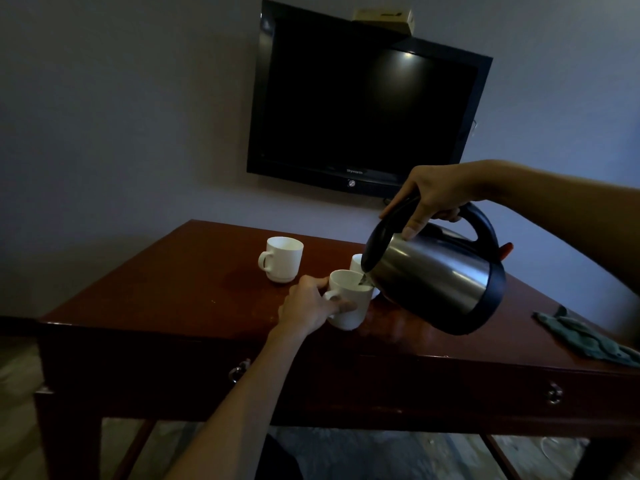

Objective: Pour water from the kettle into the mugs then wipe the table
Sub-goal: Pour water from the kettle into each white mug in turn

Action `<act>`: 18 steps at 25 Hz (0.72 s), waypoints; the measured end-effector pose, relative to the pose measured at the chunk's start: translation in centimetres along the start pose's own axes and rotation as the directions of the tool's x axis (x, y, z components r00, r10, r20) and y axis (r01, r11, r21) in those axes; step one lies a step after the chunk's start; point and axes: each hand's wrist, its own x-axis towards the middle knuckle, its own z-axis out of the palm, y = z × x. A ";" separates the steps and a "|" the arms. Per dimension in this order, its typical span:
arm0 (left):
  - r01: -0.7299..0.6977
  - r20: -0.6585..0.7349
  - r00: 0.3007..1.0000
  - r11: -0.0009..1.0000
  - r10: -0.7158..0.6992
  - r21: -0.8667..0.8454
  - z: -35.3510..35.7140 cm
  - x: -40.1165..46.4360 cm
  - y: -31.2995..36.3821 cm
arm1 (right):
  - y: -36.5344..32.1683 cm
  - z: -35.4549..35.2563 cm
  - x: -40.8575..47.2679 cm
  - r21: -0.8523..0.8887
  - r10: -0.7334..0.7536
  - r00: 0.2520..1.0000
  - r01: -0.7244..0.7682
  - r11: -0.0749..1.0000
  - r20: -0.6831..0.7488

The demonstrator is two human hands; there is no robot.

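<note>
we are mid-pour: our right hand (437,197) grips the kettle (437,276) handle, spout tipped over the near mug (349,299), which our left hand (309,308) holds by its handle. next we level the kettle, then fill the far-left mug (281,258); cloth (585,337) waits right.
</note>
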 end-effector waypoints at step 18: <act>0.014 0.002 1.000 1.000 -0.014 0.012 0.0 0.0 0.2 | 0.1 -1.0 0.0 0.018 0.011 1.000 -0.011 1.000 -0.001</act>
